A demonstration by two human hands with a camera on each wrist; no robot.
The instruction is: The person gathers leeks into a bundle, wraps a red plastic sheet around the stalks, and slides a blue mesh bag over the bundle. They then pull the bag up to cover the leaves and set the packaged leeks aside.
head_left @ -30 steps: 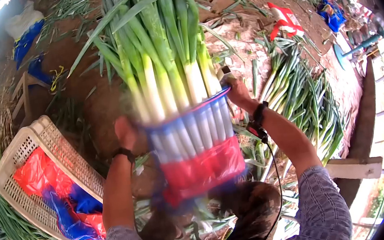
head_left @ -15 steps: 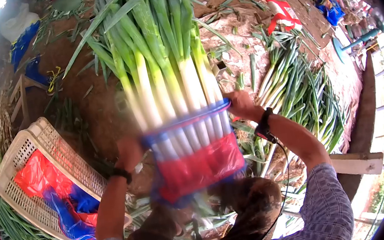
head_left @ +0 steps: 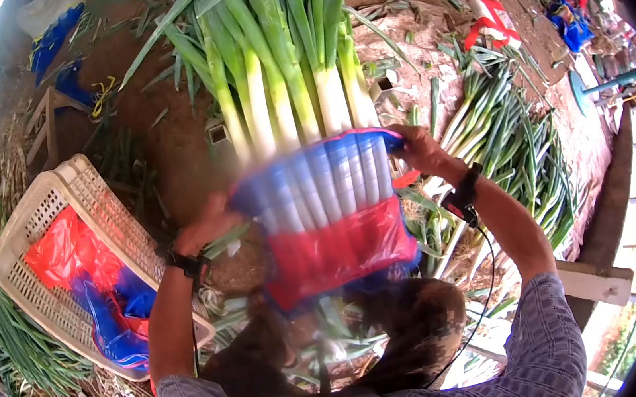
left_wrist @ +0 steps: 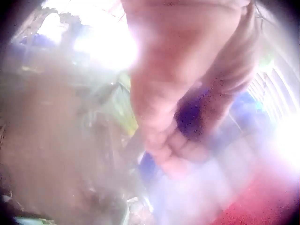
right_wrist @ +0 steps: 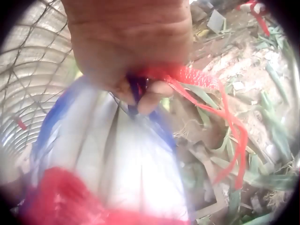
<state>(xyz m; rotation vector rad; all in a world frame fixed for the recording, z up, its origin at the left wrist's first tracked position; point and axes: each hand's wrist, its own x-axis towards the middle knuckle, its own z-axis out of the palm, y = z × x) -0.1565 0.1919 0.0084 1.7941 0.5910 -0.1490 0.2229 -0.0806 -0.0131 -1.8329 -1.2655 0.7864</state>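
A bunch of long-stemmed green onions (head_left: 284, 90), white at the base and green above, stands in a plastic bag (head_left: 340, 244) with a blue rim, clear middle and red lower band. My left hand (head_left: 205, 225), blurred, grips the bag's rim at its left corner. Curled fingers and a fold of blue plastic show in the left wrist view. At the right corner my right hand (head_left: 420, 151) pinches the blue rim between thumb and fingers. A red plastic strip (right_wrist: 239, 136) hangs beside that hand in the right wrist view. The stalks' lower ends show through the clear plastic.
A cream plastic basket (head_left: 124, 224) with red and blue bags (head_left: 72, 251) stands at the left. More green onions (head_left: 516, 148) lie heaped at the right, near a wooden beam (head_left: 601, 185). Loose leaves cover the ground. My knees (head_left: 422, 321) are just below the bag.
Both hands, the bag and the bunch have moved up in the head view, away from my body, after dipping slightly half a second ago. Both hands still hold the rim.
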